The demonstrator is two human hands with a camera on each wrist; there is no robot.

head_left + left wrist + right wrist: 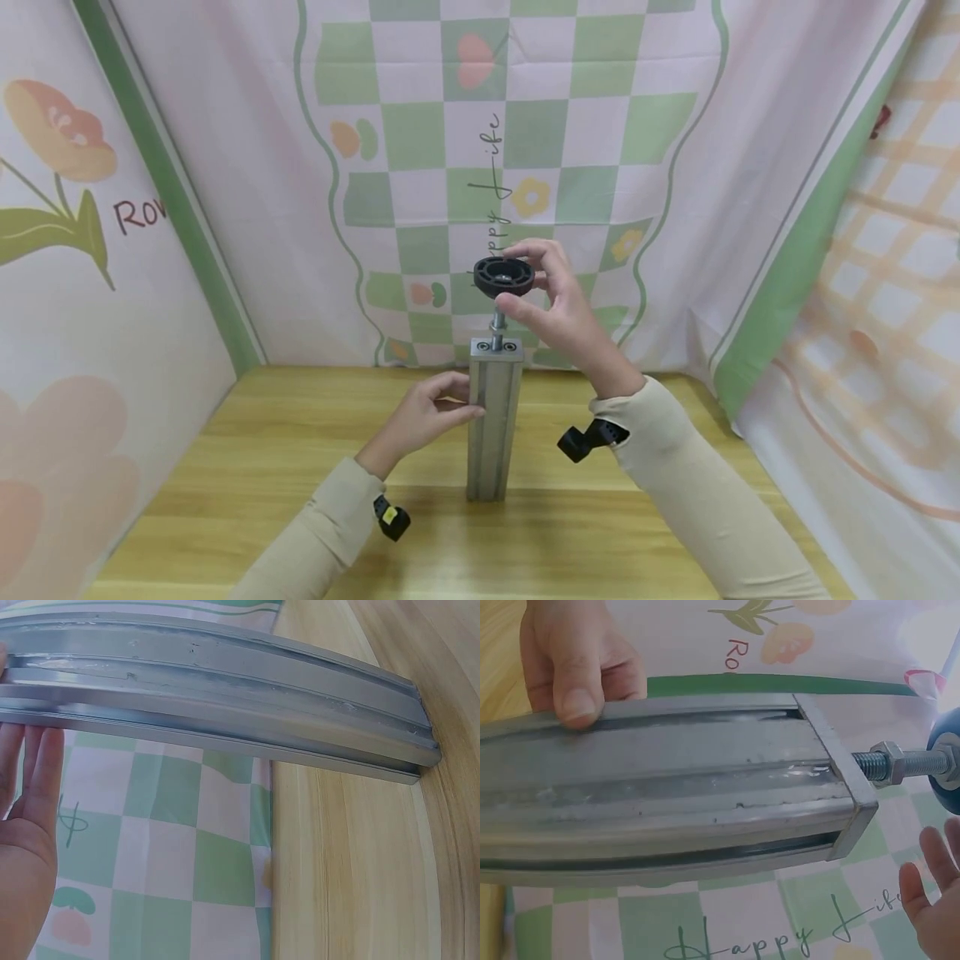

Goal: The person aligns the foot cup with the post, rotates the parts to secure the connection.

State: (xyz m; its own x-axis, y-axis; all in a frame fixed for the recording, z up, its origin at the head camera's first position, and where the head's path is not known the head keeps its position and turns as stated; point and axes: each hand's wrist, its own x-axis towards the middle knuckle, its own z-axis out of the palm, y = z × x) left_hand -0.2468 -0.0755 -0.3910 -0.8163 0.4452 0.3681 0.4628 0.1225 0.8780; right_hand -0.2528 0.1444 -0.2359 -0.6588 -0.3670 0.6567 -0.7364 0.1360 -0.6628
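An aluminium profile stands upright on the table, with a metal end plate on top. From that plate rises a threaded bolt with a hex nut, topped by a round black levelling foot, its hollow side up. My left hand grips the profile from the left, at its upper half, thumb in front and fingers behind. At the foot's right side, my right hand holds its rim between thumb and fingers. In the right wrist view only part of the foot and of this hand shows.
The wood-grain table ends at a hanging cloth with green checks behind the profile. Printed cloths hang at the left and right sides too. Each wrist wears a small black camera.
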